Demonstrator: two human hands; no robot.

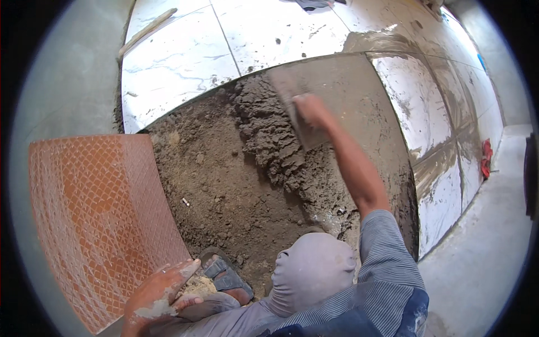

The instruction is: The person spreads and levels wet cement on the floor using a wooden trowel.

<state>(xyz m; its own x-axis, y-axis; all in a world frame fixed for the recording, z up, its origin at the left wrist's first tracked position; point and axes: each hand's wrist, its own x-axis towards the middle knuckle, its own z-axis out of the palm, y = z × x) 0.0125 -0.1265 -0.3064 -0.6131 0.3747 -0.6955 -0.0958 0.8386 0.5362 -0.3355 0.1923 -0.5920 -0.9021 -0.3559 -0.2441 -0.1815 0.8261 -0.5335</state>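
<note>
My right hand [311, 110] is closed round the handle of a flat plastering trowel [310, 138], its blade blurred by motion. The blade lies at the edge between rough, ridged wet mortar [269, 129] and a smoothed grey mortar bed [353, 90]. At the lower left, my left hand [160, 292] is smeared with mortar, its fingers stretched out and holding nothing I can see. It is by my bent leg, beside the large orange tile [92, 208], which stands tilted with its cross-hatched back showing. A pale yellowish patch [199, 285] shows between thumb and fingers.
White marbled tiles [179, 62] border the mortar at the back, with more mortar-smeared tiles [412, 95] on the right. A wooden stick [147, 33] lies far left. My sandalled foot [227, 278] rests on loose brown bedding [208, 180]. A red item [486, 159] lies far right.
</note>
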